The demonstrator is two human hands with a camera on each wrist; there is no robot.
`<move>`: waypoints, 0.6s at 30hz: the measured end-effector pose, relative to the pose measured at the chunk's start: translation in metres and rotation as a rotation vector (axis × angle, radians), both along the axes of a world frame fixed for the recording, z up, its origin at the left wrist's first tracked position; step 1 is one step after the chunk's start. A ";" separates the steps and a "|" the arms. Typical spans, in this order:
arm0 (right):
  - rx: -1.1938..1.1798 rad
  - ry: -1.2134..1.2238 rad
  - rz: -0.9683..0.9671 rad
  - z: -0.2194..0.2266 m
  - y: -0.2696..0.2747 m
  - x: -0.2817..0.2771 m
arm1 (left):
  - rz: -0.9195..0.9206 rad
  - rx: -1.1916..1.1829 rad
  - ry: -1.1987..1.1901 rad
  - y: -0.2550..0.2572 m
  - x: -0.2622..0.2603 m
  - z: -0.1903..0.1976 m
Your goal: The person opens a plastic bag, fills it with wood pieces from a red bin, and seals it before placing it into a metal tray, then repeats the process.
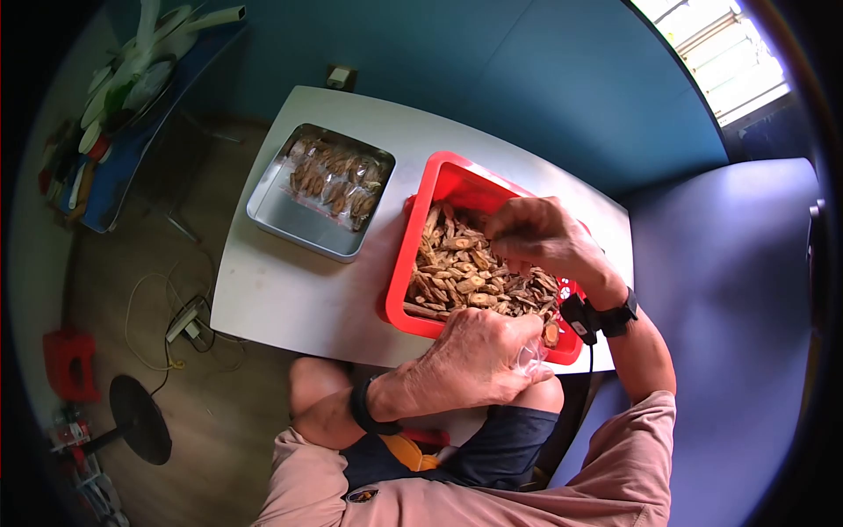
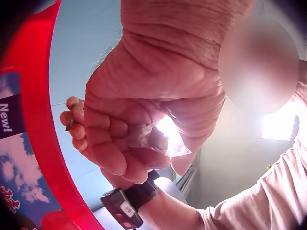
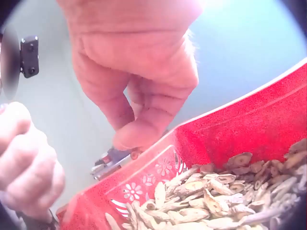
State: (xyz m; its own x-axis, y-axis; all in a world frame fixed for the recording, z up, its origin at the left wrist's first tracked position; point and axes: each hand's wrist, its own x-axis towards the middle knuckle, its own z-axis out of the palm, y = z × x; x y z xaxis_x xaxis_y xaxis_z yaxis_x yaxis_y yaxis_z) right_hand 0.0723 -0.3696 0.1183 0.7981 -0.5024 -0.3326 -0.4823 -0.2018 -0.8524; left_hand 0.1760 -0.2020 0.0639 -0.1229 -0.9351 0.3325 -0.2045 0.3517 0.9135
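My left hand (image 1: 470, 360) is over the near rim of the red basket (image 1: 399, 272). Its curled fingers hold a small clear plastic bag (image 1: 530, 358); in the left wrist view the bag (image 2: 165, 139) shines against the palm. Above the basket's right part, my right hand (image 1: 549, 241) has thumb and fingers drawn together. A small dark piece (image 2: 70, 125) shows at its fingertips in the left wrist view, and the right wrist view shows a brownish bit (image 3: 135, 153) there, mostly hidden. Dried brown slices (image 1: 470, 263) cover the basket's bottom, below both hands.
A metal tin (image 1: 285, 211) with clear packets of slices (image 1: 338, 180) stands left of the basket on the white table (image 1: 290, 299). Blue wall (image 1: 439, 53) rises behind. A purple-blue surface (image 1: 729, 290) lies on the right, and a laden blue table (image 1: 114, 180) on the left.
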 end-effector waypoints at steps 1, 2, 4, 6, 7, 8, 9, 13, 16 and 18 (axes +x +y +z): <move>-0.005 0.000 -0.006 0.004 0.001 -0.010 | 0.002 0.023 -0.006 -0.001 0.000 0.000; 0.053 -0.057 -0.046 0.008 0.003 -0.019 | 0.010 0.025 -0.005 -0.001 0.000 0.000; 0.132 -0.199 -0.125 0.012 0.012 -0.035 | 0.014 0.018 -0.027 -0.003 -0.002 -0.003; 0.106 -0.246 -0.166 0.016 0.020 -0.052 | 0.026 0.018 -0.051 -0.005 -0.001 -0.003; 0.089 -0.293 -0.196 0.017 0.024 -0.061 | 0.013 0.014 -0.053 -0.005 -0.001 -0.002; 0.071 -0.350 -0.199 0.014 0.028 -0.072 | 0.029 0.037 -0.062 -0.006 -0.001 -0.001; 0.071 -0.356 -0.265 0.016 0.036 -0.079 | 0.046 0.060 -0.071 -0.007 -0.001 -0.001; 0.057 -0.402 -0.402 0.012 0.060 -0.105 | 0.052 0.092 -0.003 -0.012 0.001 0.000; 0.140 -0.477 -0.493 0.004 0.067 -0.115 | 0.071 0.135 -0.016 -0.016 0.001 -0.002; 0.117 -0.495 -0.500 -0.003 0.069 -0.120 | 0.113 0.129 -0.010 -0.019 0.001 -0.006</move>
